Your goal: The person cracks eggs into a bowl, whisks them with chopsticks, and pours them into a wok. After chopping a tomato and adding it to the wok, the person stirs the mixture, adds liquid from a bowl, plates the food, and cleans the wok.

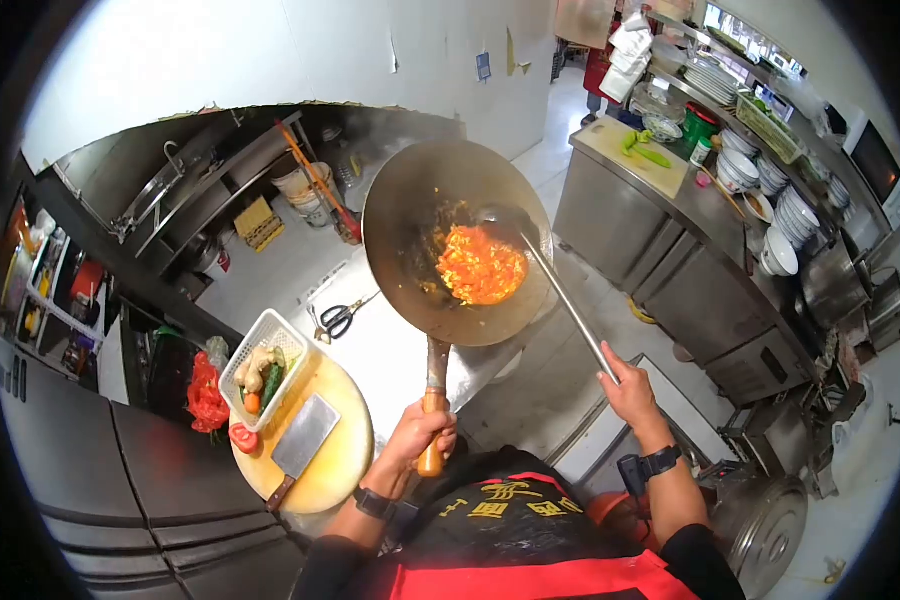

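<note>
My left hand (422, 437) is closed around the wooden handle of a wok (400, 215), its dark bowl spread out in front of me above the steel counter. Inside the wok lies a chopped red and yellow mixture (480, 268) that looks like tomato and egg. The long metal shaft of a ladle (573, 304) is gripped in my right hand (628, 387), and the ladle's dark head rests in the wok beside the food. Left of the wok, a cleaver (307, 436) lies on a round chopping board (345, 400) near a tomato half (243, 438).
A white basket (270, 330) of vegetables sits on the chopping board's edge, with scissors (338, 319) nearby on the counter. At right stands a steel worktop with a cutting board (610, 140), green peppers (652, 157) and stacked bowls (738, 170). A red-clad person is partly visible far back.
</note>
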